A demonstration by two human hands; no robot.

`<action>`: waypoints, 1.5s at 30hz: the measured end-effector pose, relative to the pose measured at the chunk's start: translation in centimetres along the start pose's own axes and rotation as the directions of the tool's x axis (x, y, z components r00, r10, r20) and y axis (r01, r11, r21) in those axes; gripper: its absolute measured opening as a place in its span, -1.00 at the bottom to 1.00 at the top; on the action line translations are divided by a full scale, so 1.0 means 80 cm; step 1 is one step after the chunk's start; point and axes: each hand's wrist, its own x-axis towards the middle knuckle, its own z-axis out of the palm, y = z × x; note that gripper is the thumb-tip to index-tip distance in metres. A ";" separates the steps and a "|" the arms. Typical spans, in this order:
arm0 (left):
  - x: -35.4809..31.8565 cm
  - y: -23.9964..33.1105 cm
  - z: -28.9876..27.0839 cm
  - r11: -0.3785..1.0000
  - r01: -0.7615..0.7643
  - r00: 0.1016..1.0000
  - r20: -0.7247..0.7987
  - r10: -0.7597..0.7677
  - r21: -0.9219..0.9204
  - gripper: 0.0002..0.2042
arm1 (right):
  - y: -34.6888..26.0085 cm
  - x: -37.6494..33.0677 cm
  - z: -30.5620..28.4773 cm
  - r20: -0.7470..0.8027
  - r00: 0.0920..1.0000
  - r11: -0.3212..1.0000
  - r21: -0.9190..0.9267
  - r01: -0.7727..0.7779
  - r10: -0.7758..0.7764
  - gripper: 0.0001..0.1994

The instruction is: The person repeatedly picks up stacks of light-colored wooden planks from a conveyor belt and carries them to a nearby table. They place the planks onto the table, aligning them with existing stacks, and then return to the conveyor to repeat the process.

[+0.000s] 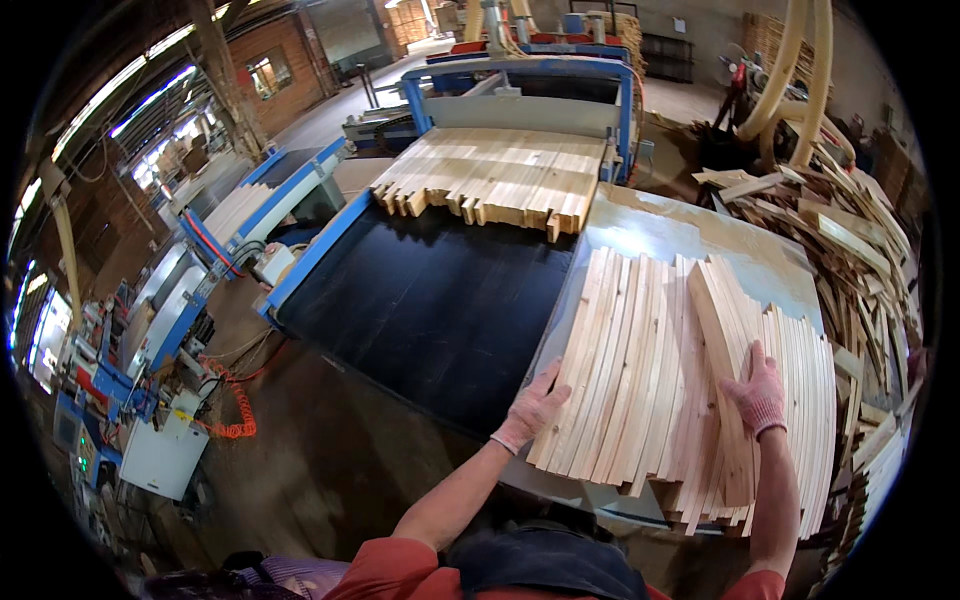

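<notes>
A row of pale wooden strips [620, 370] lies side by side on a light tabletop, between my hands. My left hand [535, 408], in a pinkish knit glove, rests against the left edge of the row with its fingers stretched out. A thicker wooden board [722, 370] lies at a slant on the strips' right side. On its right side sits my right hand [757, 392], gloved alike, thumb over the board and fingers extended forward. Further narrow strips [805, 410] fan out right of that hand. The undersides of both hands are hidden.
Left of the tabletop [690, 220] runs a black conveyor belt [430, 300]. Wooden slats [500, 170] with uneven ends lie at its far end, before a blue-framed machine [520, 90]. Scrap wood [850, 240] is heaped at right. Another machine [160, 420] with an orange coiled hose stands left.
</notes>
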 end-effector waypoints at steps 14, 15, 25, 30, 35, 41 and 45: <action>-0.006 0.023 -0.003 0.979 0.149 0.989 0.037 -0.145 -0.138 -0.27 | -0.008 -0.005 -0.008 0.025 1.000 1.000 0.025 -0.007 0.007 0.13; -0.006 0.026 -0.005 0.984 0.140 0.990 0.029 -0.138 -0.111 -0.27 | -0.014 -0.003 -0.011 0.028 1.000 1.000 0.029 -0.008 0.007 0.13; -0.004 0.021 -0.016 0.993 0.121 0.987 0.109 -0.120 0.001 -0.23 | -0.037 0.009 0.003 -0.038 0.996 0.986 0.148 -0.071 0.077 0.19; 0.006 0.011 -0.047 0.918 0.200 0.951 0.291 -0.099 -0.342 -0.21 | -0.114 0.006 -0.001 -0.124 0.992 0.955 0.295 0.013 0.025 0.22; 0.004 -0.033 -0.130 0.834 0.225 0.945 0.321 -0.061 -0.504 -0.23 | -0.291 -0.017 -0.014 -0.081 0.993 0.857 0.501 0.115 -0.086 0.23; 0.002 -0.051 -0.296 0.679 0.291 0.948 0.297 -0.112 -0.674 -0.29 | -0.518 -0.041 0.066 0.075 0.980 0.758 0.646 0.092 -0.183 0.20; 0.001 -0.062 -0.393 0.717 0.193 0.980 0.101 -0.169 -0.670 -0.31 | -0.680 -0.036 0.157 0.171 0.953 0.851 0.508 0.134 -0.252 0.20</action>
